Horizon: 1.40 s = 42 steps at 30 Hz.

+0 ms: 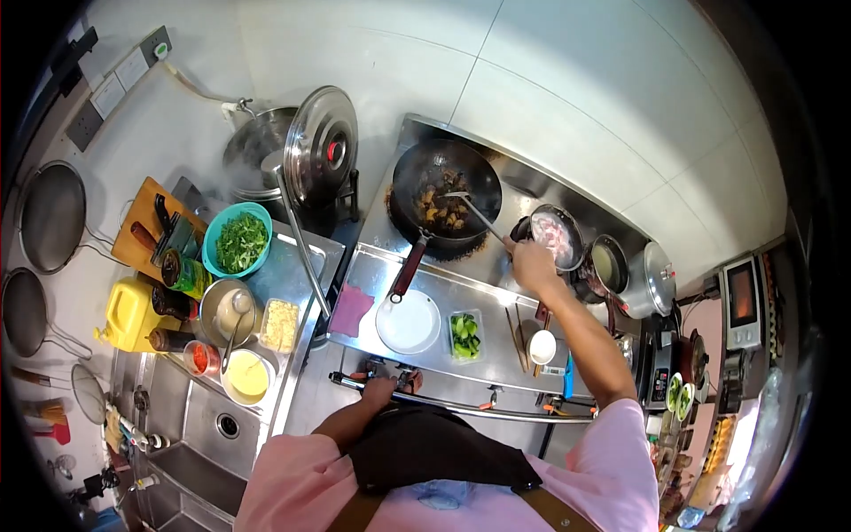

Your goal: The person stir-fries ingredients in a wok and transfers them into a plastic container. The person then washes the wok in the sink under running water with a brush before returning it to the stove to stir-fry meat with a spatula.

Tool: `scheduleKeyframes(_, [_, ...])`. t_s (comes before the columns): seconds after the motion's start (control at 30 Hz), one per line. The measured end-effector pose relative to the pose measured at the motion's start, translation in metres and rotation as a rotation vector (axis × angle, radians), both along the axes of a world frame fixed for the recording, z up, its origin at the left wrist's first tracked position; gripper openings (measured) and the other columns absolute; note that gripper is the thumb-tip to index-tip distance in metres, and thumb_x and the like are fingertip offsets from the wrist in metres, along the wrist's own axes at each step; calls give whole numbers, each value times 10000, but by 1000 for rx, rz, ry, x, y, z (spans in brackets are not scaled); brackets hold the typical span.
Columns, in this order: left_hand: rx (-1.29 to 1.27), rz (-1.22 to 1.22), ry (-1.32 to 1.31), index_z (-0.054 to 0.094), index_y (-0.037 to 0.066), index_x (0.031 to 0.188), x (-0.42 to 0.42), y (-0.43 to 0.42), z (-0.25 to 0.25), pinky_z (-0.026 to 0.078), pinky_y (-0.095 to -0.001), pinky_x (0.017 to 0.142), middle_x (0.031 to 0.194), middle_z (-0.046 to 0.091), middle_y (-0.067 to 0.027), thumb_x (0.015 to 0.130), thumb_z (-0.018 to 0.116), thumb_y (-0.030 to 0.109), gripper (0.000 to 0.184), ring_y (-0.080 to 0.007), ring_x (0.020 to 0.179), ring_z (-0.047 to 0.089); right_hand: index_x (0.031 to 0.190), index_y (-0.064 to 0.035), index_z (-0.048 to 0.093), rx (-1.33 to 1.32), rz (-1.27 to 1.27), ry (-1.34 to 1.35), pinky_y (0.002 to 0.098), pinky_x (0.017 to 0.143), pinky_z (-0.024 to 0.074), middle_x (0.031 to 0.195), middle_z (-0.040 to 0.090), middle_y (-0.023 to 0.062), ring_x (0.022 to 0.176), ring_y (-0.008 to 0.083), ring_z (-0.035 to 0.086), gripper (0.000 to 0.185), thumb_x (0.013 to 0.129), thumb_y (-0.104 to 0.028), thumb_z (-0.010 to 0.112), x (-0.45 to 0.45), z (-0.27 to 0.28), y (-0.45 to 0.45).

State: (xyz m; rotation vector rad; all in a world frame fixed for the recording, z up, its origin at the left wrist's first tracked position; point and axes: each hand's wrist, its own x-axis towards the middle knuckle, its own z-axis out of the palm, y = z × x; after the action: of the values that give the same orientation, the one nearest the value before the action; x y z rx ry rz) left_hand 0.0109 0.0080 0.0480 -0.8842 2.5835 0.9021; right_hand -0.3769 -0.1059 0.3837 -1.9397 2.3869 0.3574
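Observation:
My right hand [530, 263] is closed around the handle of a metal spatula [483, 218], whose blade rests among brown chunks of food [441, 206] in a black wok [422, 165]. The wok sits on the stove with its dark red handle [409, 266] toward me. Just beyond my right hand is a pan [573, 257] of pale pink sliced food [550, 234]. My left hand [380, 391] is low at the counter's front, by the rail and stove knobs; its fingers are too small and dark to make out. A white plate [408, 322] lies between the wok and me.
Left of the stove stand a steaming pot [253, 146] with its lid [322, 149] tilted up, a teal bowl of chopped greens [239, 243], bottles and a sink [199, 417]. A container of green pieces [465, 336], chopsticks [517, 339] and more pots [651, 279] are nearby.

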Motion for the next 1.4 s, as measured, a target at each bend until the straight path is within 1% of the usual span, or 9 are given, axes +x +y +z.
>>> scheduleKeyframes(0.37, [-18, -68, -28, 634, 61, 1079, 1, -7, -3, 562, -446, 750, 947, 710, -167, 884, 567, 101, 210, -332, 902, 704, 1202, -153, 697, 266, 42, -23, 481, 883, 526, 997, 705, 212, 1007, 370, 673, 445, 769, -95, 615, 17, 133, 5])
scheduleKeyframes(0.57, [22, -57, -23, 634, 58, 1079, -1, -8, -5, 562, -441, 763, 982, 706, -167, 876, 585, 115, 217, -338, 922, 698, 1078, -87, 726, 108, -4, -58, 469, 853, 540, 1004, 701, 224, 966, 400, 674, 321, 781, -68, 605, 14, 48, -31])
scheduleKeyframes(0.8, [3, -41, -4, 643, 65, 1053, 2, -10, 10, 561, -448, 761, 967, 710, -161, 866, 607, 152, 210, -338, 902, 702, 1217, -149, 692, 240, 12, -124, 449, 896, 523, 1034, 693, 228, 978, 378, 671, 458, 764, -109, 639, 15, 106, -40])
scheduleKeyframes(0.93, [-2, -28, 4, 648, 70, 1042, -2, -8, -2, 561, -447, 766, 971, 709, -159, 867, 603, 150, 198, -339, 903, 702, 1219, -105, 679, 185, 33, -148, 433, 949, 499, 1111, 673, 222, 1061, 376, 642, 448, 771, -120, 674, 26, 66, -48])
scheduleKeyframes(1.0, [-19, -39, 17, 650, 74, 1040, 1, -8, -12, 561, -444, 768, 968, 708, -159, 866, 601, 143, 193, -341, 903, 701, 1208, -52, 673, -59, 203, -245, 435, 726, 568, 900, 710, 232, 807, 361, 704, 445, 772, -57, 587, -9, 12, -49])
scheduleKeyframes(1.07, [-13, -24, 10, 651, 75, 1039, 0, -10, -13, 561, -445, 769, 970, 708, -160, 879, 581, 137, 186, -343, 903, 700, 1225, -4, 645, 87, -425, -740, 360, 453, 497, 738, 668, 145, 525, 218, 615, 422, 813, -82, 595, -2, 53, -43])
scheduleKeyframes(1.1, [-4, -15, 6, 652, 76, 1039, 0, -8, -13, 560, -445, 769, 971, 707, -161, 885, 570, 134, 184, -344, 904, 700, 1234, 33, 616, 87, -540, -947, 274, 337, 354, 649, 569, 52, 425, 101, 457, 424, 834, -107, 609, -20, 58, -43])
scheduleKeyframes(1.2, [-19, -32, 32, 653, 72, 1054, 3, -7, -10, 559, -448, 772, 985, 709, -164, 905, 533, 134, 200, -347, 907, 699, 784, -24, 591, 191, -619, -848, 293, 344, 358, 624, 564, 43, 435, 105, 469, 89, 834, -94, 613, -49, 102, -48])
scheduleKeyframes(1.4, [3, -38, -14, 646, 70, 1104, -2, -10, -8, 556, -448, 772, 987, 708, -170, 887, 556, 111, 238, -352, 907, 696, 831, -53, 567, 233, -769, -1015, 252, 344, 267, 636, 551, 19, 432, 79, 426, 57, 867, -83, 600, -99, 87, -61])
